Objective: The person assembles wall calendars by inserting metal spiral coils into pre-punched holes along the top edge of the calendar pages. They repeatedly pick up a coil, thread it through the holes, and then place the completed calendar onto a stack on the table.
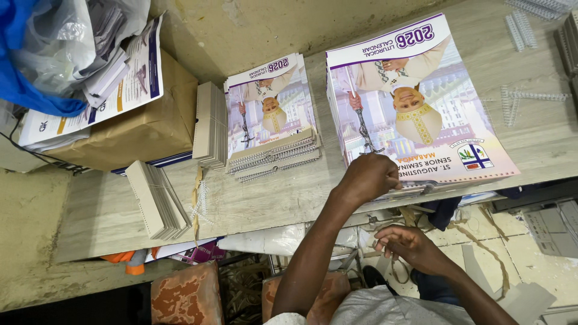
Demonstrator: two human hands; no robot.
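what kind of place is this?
Likely a small print-finishing or binding workshop: stacks of printed calendars on a worktable, loose wire binding combs, and piles of punched board sheets.

Single head-worn view, steeply downward and close over the wooden table (289, 198) edge.

- I see a pale wood-grain table (289, 198) carrying everything.
- A large stack of calendars (421, 108) lies near its front edge.
- A smaller bound stack (271, 114) sits left of it.
- Two piles of card strips (158, 201) lie further left.
- White binding combs (518, 30) lie at the right.
- A brown box (144, 129) stands at the left.
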